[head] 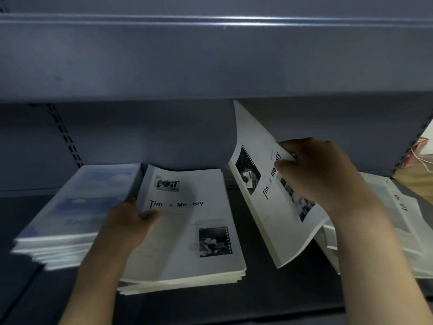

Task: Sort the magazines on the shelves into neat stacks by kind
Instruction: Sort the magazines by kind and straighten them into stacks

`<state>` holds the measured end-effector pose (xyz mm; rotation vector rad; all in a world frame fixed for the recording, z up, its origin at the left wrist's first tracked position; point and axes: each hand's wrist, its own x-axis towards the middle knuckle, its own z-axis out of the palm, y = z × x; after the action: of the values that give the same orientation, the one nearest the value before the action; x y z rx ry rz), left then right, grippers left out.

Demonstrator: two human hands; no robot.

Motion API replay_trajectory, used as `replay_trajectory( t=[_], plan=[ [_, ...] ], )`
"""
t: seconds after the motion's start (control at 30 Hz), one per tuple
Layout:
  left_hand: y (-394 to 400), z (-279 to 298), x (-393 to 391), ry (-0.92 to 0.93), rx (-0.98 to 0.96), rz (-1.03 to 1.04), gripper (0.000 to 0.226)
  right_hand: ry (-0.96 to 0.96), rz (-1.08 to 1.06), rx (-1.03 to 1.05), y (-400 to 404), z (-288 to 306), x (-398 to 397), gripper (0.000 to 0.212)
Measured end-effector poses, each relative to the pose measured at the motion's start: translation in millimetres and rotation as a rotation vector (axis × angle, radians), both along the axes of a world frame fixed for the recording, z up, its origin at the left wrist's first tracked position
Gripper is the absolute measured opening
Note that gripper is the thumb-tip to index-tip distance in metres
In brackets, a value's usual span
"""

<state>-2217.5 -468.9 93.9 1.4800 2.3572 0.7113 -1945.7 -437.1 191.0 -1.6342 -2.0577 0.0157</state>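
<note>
On lower shelf (pixel 269 299) we have two stacks built: blue-cover stack (pixel 70 214) far left, white stack (pixel 187 231) beside it, left hand (pixel 127 227) pinching its edge. Right hand (pixel 314 170) grips tilted white magazine (pixel 262 184), lifted off unsorted pile (pixel 398 221). Pile still left.

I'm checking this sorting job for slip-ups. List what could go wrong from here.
1. The right hand pinches the lifted magazine by one edge; it bows and could slip or crease.
2. The middle stack is fanned unevenly at its front edge; the left hand gripping its corner may skew it further.
3. The blue-covered stack leans with staggered edges and might slide if nudged.
</note>
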Motion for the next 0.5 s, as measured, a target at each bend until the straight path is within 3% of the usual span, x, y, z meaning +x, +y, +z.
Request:
replay_trajectory(
  t=[0.13, 0.23, 0.5],
  plan=[
    [-5.4, 3.4, 12.4, 0.231, 0.057, -0.02, 0.026, 0.026, 0.003, 0.015, -5.3, 5.8, -6.6, 0.013],
    [-5.1, -2.3, 15.7, 0.366, 0.041, -0.046, 0.035, 0.092, 0.015, -0.012, -10.4, 14.3, -9.6, 0.012],
    [1.4, -6.6, 6.5, 0.356, 0.074, -0.238, 0.02, 0.346, 0.075, -0.11, -23.3, 32.8, -14.1, 0.018]
  ],
)
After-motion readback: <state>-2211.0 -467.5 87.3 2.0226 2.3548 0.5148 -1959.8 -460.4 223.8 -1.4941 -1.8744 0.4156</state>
